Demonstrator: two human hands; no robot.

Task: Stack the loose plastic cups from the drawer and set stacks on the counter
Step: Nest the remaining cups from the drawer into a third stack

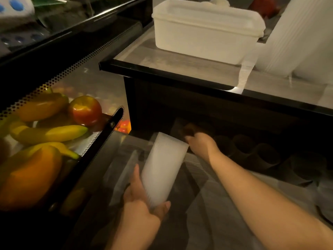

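1 head view looks down, close over drawer [225, 204].

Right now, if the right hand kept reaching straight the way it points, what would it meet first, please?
The right hand points into the dark drawer under the counter. It seems to touch a dim cup there already; depth is unclear in the shadow.

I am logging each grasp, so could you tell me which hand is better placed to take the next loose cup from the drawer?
Probably the right hand: it reaches into the dark drawer beside the loose cups. The left hand holds the cup stack.
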